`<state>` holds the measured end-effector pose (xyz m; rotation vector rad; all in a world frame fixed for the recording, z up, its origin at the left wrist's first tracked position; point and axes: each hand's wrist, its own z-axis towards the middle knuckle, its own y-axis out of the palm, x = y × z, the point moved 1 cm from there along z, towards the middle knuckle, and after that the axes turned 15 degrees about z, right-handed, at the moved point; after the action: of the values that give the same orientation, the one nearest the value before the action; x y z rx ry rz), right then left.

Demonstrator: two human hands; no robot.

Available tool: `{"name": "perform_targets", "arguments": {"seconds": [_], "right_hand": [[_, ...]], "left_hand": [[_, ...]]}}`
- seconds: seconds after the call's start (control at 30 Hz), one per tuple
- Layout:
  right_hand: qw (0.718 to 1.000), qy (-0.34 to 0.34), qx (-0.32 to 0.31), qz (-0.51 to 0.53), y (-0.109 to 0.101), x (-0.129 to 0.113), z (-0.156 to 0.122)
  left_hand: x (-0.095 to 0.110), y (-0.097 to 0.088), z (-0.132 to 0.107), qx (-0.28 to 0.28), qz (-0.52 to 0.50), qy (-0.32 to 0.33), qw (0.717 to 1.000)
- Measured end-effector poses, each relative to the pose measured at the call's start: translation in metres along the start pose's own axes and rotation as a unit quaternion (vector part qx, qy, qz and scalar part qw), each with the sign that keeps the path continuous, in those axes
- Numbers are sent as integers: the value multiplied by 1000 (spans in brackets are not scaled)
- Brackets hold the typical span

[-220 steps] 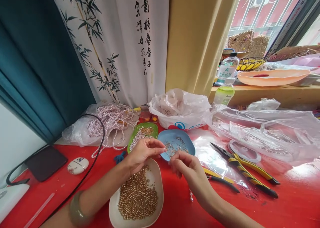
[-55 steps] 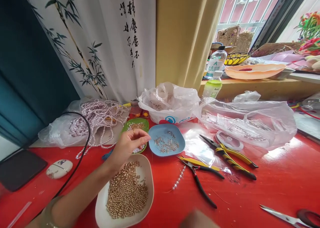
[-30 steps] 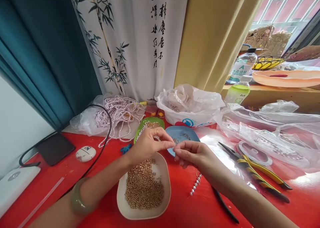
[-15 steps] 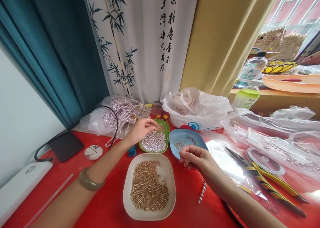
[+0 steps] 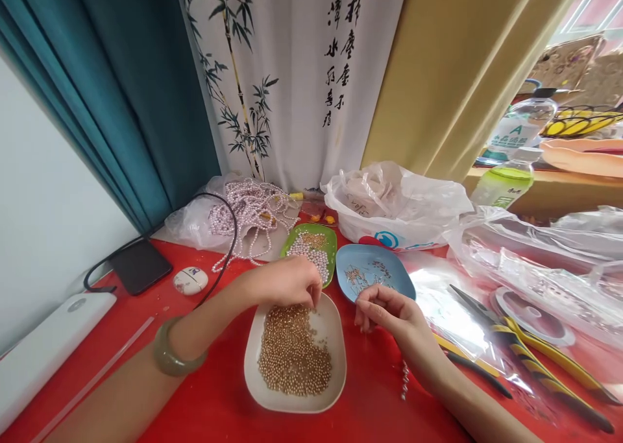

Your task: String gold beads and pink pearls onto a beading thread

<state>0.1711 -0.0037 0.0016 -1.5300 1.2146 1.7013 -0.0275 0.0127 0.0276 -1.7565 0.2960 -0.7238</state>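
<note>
My left hand (image 5: 298, 282), a green bangle on its wrist, dips its pinched fingers to the far edge of the cream dish (image 5: 335, 381). Small gold beads (image 5: 294, 359) fill much of that dish; whatever the fingertips grip is too small to make out. Closed in a pinch, my right hand (image 5: 389, 313) is at the near edge of the blue plate (image 5: 348, 255). A short strand of silvery beads (image 5: 405, 381) hangs below it, its upper end hidden by the hand. Behind my left hand, a green tray (image 5: 333, 235) bears pinkish pearl beads (image 5: 318, 258) and gold pieces.
Pliers (image 5: 545, 371) and a white spool (image 5: 530, 313) lie at the right, near clear plastic bags (image 5: 525, 268). A plastic-bagged basin (image 5: 394, 216) stands at the back. Pearl strings (image 5: 243, 209), a black cable (image 5: 233, 229), a phone (image 5: 140, 266) and a mouse (image 5: 191, 280) occupy the left.
My left hand has come back from the green tray to the cream dish, fingers now pointing down. My right hand keeps its pinch in nearly the same place. The view has shifted slightly.
</note>
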Motion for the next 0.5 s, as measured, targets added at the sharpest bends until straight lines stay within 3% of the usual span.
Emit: {"name": "perform_targets", "arguments": {"seconds": [0.5], "right_hand": [[999, -22, 24, -14, -2, -4, -2]], "left_hand": [[26, 10, 0, 62, 176, 27, 982]]}}
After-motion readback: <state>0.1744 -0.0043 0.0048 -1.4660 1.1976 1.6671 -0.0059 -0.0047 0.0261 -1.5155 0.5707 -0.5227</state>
